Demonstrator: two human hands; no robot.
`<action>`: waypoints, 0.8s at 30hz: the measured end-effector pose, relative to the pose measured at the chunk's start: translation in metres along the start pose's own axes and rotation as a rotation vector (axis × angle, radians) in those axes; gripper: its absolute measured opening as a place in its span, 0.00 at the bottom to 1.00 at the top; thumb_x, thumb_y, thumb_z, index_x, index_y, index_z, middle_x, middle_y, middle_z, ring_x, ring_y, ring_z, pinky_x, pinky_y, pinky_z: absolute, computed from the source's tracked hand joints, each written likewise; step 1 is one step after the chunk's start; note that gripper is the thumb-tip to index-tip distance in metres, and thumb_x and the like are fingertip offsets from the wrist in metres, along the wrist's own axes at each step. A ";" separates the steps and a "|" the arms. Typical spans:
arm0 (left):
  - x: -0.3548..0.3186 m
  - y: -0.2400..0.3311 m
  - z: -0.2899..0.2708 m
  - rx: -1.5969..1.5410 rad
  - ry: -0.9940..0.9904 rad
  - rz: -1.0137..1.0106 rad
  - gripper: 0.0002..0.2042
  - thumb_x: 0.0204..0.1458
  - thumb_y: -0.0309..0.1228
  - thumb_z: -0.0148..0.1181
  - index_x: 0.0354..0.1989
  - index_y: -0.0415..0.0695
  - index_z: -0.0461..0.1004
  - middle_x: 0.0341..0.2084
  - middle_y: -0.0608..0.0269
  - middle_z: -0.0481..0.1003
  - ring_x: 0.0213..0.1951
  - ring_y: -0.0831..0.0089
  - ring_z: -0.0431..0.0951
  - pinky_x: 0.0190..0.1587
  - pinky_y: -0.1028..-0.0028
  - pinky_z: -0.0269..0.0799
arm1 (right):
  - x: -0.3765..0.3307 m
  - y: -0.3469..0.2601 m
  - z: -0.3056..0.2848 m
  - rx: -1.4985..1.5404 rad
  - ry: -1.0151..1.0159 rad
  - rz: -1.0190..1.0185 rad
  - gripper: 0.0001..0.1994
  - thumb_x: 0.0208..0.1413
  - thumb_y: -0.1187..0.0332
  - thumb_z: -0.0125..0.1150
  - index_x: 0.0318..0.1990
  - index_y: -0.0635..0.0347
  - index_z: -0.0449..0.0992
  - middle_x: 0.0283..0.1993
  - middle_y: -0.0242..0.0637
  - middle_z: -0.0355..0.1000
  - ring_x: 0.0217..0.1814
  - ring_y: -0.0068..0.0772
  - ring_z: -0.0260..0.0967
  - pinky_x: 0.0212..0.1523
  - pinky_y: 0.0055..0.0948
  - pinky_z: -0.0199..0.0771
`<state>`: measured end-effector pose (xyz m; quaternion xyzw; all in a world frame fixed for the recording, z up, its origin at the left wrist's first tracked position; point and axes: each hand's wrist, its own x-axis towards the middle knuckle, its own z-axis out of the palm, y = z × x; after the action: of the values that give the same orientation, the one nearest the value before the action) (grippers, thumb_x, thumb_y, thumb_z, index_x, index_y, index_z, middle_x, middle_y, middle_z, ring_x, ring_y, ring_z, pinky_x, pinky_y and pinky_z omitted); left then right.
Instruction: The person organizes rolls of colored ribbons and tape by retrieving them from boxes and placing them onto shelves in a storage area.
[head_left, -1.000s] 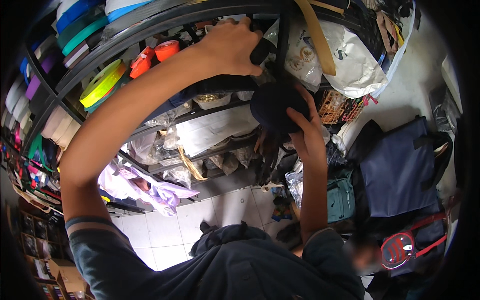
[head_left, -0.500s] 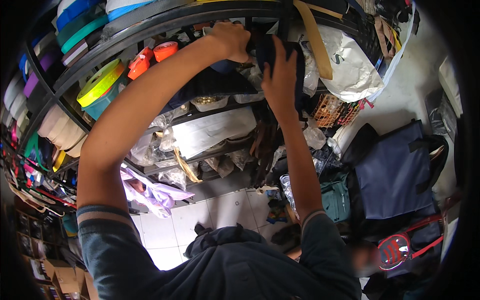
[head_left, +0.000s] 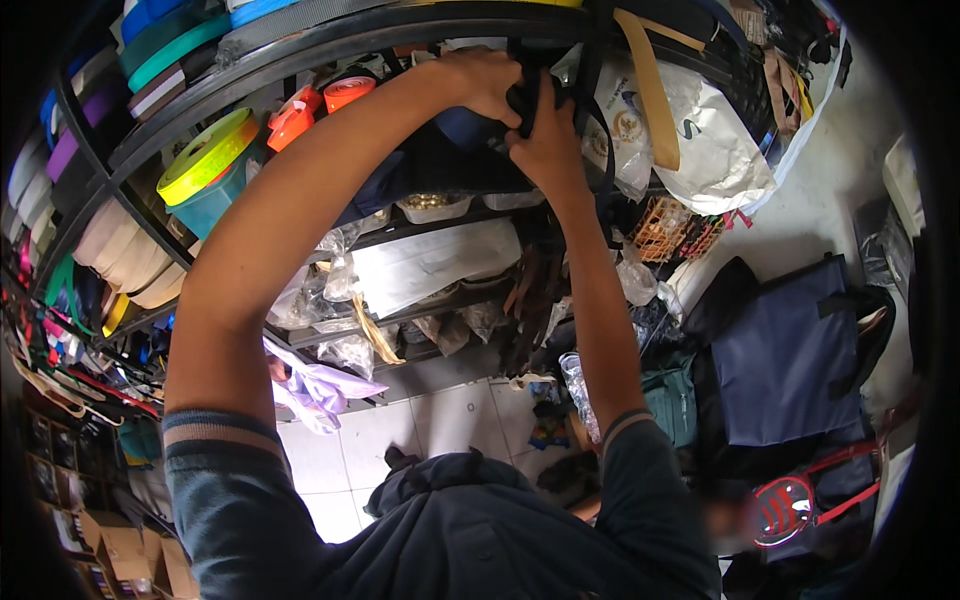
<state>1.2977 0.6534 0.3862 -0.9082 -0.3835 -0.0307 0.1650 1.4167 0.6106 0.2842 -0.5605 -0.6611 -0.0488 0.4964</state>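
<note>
Both of my hands reach up to a metal shelf and work at a dark navy fabric item (head_left: pixel 462 132) with a black strap (head_left: pixel 607 140) looping down on its right. My left hand (head_left: pixel 485 82) bends over the item's upper part, its fingers curled into the dark material. Close beside it, my right hand (head_left: pixel 552 145) grips the same item, index finger pointing up and thumb toward the left hand. What lies between the fingertips is dark and hard to make out. The fabric hangs over the front of the shelf, above a clear tub (head_left: pixel 432 205) of small brass-coloured pieces.
Rolls of webbing crowd the left shelves, with a neon yellow roll (head_left: pixel 208 155) and orange rolls (head_left: pixel 348 92) nearer. A white plastic bag (head_left: pixel 715 140) and a tan strap (head_left: pixel 650 95) hang on the right. Below stand a navy tote bag (head_left: pixel 785 350) and an orange basket (head_left: pixel 662 230).
My right hand has turned and moved down a little, its fingers now closer to my left hand. The dark fabric has shifted off the right side, leaving a thin black strap showing there.
</note>
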 end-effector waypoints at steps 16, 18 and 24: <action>0.014 -0.025 0.030 -0.053 0.132 0.183 0.35 0.42 0.49 0.65 0.56 0.39 0.66 0.58 0.50 0.63 0.61 0.54 0.61 0.60 0.62 0.61 | -0.015 0.014 -0.023 -0.372 -0.052 -0.031 0.41 0.48 0.53 0.65 0.67 0.48 0.50 0.27 0.55 0.73 0.32 0.61 0.73 0.29 0.50 0.73; 0.009 -0.025 0.028 -0.052 0.137 0.180 0.36 0.43 0.48 0.64 0.59 0.40 0.63 0.58 0.50 0.63 0.61 0.55 0.61 0.61 0.63 0.60 | -0.019 0.019 -0.024 -0.357 -0.025 -0.041 0.41 0.48 0.53 0.65 0.68 0.49 0.49 0.26 0.54 0.73 0.31 0.61 0.73 0.29 0.50 0.73; -0.034 -0.015 0.011 -0.217 0.300 0.246 0.35 0.49 0.43 0.61 0.64 0.42 0.56 0.60 0.51 0.61 0.62 0.57 0.61 0.63 0.65 0.57 | -0.038 0.033 -0.026 -0.293 0.083 -0.077 0.37 0.50 0.58 0.64 0.66 0.53 0.54 0.21 0.48 0.72 0.26 0.55 0.73 0.28 0.46 0.72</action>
<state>1.2626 0.6434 0.3742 -0.9459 -0.2352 -0.1862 0.1240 1.4537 0.5804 0.2545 -0.5986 -0.6469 -0.1868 0.4339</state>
